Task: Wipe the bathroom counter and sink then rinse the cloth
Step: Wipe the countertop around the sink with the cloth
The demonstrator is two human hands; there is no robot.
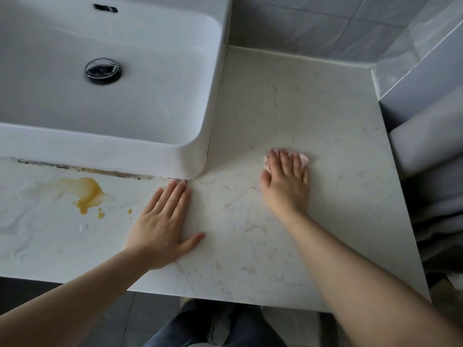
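A white marbled counter [313, 116] runs along the front and to the right of a white rectangular sink [155, 101] with a dark drain plug [102, 70]. My right hand [285, 181] lies flat with straight fingers on a small pink cloth [304, 159], pressing it onto the counter to the right of the sink; only the cloth's edges show past my fingertips. My left hand [165, 221] rests flat and open on the counter near the sink's front right corner. An orange-yellow spill [87, 191] with a few drops lies on the counter to the left of my left hand.
Grey tiled walls [325, 23] close the counter at the back and right. Dark grime [75, 167] lines the seam under the sink's front rim. A white rounded fixture [431, 146] stands right of the counter. The counter's front edge [225, 298] overhangs my legs and the floor.
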